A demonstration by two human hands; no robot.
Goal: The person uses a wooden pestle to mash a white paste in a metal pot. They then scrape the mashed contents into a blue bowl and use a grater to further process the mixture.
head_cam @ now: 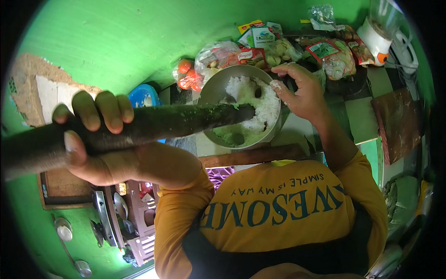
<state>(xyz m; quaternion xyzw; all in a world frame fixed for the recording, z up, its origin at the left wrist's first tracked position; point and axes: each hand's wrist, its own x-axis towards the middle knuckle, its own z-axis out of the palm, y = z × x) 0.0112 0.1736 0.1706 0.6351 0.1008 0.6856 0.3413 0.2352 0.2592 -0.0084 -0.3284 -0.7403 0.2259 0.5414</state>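
Note:
My left hand grips a long, thick, dark pestle, apparently wooden. The pestle lies across the view, its rounded tip over a deep round metal bowl. A white, crumbly food mass fills much of the bowl and has several dark hollows in it. White bits cling to the pestle near its tip. At the bowl's right rim is my right hand, its thumb and fingers around the edge. White residue coats those fingertips. The pestle hides part of the bowl's left side.
Tomatoes in a plastic bag, seasoning packets and bagged vegetables crowd the table's back edge. A blender stands at the far right, near a wooden board. A blue container sits left of the bowl, partly behind the pestle.

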